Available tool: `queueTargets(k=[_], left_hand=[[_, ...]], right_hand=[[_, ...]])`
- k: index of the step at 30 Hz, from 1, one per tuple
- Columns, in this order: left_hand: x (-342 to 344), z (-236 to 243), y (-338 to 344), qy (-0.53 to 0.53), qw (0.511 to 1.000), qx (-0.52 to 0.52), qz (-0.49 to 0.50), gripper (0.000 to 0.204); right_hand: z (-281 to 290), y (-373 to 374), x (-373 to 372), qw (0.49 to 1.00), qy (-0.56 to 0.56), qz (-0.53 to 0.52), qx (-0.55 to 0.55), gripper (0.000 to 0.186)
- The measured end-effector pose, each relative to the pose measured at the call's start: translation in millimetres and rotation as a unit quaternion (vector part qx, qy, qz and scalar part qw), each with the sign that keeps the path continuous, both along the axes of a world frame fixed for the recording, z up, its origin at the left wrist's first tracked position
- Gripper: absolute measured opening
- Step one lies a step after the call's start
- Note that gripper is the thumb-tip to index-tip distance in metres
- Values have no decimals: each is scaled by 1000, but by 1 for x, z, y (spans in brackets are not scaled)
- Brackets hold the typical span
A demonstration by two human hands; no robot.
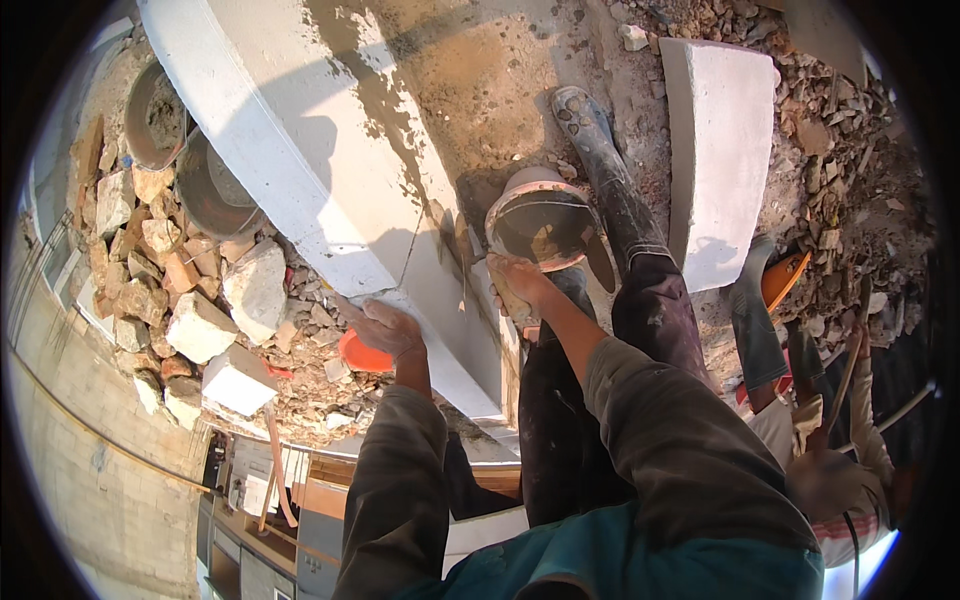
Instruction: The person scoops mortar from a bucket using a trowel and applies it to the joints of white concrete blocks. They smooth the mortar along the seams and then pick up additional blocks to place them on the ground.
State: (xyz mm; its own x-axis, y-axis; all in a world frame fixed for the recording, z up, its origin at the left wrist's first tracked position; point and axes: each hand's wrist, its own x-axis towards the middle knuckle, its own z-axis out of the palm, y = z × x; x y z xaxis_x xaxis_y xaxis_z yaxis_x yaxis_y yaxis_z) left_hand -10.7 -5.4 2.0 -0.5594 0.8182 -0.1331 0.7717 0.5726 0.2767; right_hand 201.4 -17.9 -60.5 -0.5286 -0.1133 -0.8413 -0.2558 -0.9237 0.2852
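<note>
My left hand (388,328) lies at the near corner of a long white block wall (300,150), fingers stretched out over its edge. On the wall's other side my right hand (522,284) is closed, with a tan, lumpy thing (510,300) at its fingers that I cannot make out clearly. Just beyond that hand, a round bucket (540,228) with a wire handle holds some grey, wet-looking material. Between the bucket and the wall face shows a thin, blade-like shape (463,245). Wet, dark splashes mark the wall's upper face.
Left of the wall are broken stones (200,325), an orange-red bowl (366,352) and two dark buckets (215,190). My booted leg (625,200) stands right of the bucket. Farther right are a loose white block (718,160), rubble (850,210) and another person (835,490).
</note>
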Motion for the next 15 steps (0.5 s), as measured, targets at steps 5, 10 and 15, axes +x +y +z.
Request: queueTargets(k=[5,10,15], left_hand=[[9,-3,7,3,1000,20,-7,68],[10,0,12,-20,999,16,22,64],[0,-11,-4,33,999,-19,-9,61]], right_hand=[[-44,148,-14,962,68,-203,168,24],[-21,282,1,920,-63,-7,386,31],[-2,105,-6,972,-63,125,186,29]])
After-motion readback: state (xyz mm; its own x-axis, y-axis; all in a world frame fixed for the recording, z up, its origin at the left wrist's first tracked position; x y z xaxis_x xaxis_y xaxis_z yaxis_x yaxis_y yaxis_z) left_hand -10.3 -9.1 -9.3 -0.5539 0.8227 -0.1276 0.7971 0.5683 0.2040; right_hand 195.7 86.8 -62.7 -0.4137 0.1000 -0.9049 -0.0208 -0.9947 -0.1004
